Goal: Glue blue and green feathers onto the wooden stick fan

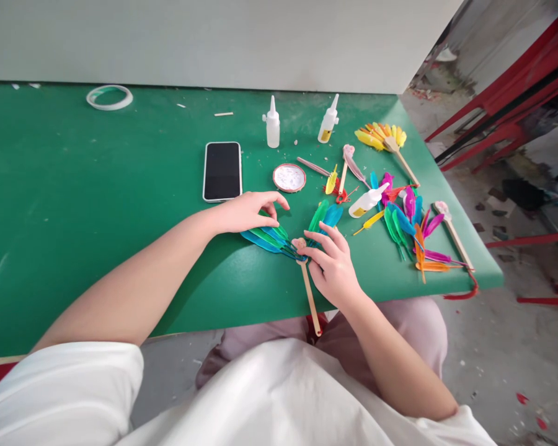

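A feather fan with a wooden stick handle (310, 297) lies before me, its handle reaching over the table's front edge. Blue and green feathers (266, 238) spread from its pinkish round centre (299, 244) to the left, and more blue and green feathers (320, 215) stand at the top. My left hand (248, 212) is over the left feathers, fingers bent loosely and apart, holding nothing visible. Resting on the fan just right of its centre is my right hand (333, 263), fingers spread and fingertips touching the feathers. Its palm side is hidden.
On the green table (121, 161) are a phone (222, 171), a tape roll (110, 98), a round lid (289, 178), white glue bottles (273, 127), a lying glue bottle (367, 201), a yellow-orange feather fan (380, 136), loose colourful feathers (407, 217) and wooden sticks (458, 241). Behind rises a pale panel (190, 43).
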The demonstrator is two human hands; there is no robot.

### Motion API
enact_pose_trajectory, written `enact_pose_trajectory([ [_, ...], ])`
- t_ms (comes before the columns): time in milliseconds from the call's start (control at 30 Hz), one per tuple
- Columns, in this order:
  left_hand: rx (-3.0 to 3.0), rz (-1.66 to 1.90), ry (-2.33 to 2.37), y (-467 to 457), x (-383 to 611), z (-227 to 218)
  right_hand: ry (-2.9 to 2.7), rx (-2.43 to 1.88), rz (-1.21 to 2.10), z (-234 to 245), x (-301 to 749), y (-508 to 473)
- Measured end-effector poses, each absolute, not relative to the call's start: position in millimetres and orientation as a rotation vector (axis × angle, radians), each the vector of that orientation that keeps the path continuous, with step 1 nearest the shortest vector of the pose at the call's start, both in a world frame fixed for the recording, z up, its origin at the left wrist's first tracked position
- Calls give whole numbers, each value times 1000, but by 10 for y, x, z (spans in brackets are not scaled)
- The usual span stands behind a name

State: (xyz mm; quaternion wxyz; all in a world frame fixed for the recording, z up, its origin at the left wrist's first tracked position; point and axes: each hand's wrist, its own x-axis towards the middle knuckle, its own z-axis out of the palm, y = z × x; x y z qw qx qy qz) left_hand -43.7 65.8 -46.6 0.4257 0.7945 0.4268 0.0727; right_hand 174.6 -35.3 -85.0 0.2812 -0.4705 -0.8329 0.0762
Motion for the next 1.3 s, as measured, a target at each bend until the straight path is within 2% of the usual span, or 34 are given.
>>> enact_pose_trajectory([
  [1133,1975,62,1002,685,-509,-407,-2252,-1241,4,-872,1741,-346],
  [1300,1900,158,1074,716,-555,-377,-2258,-1231,13,-883,1746,-343],
])
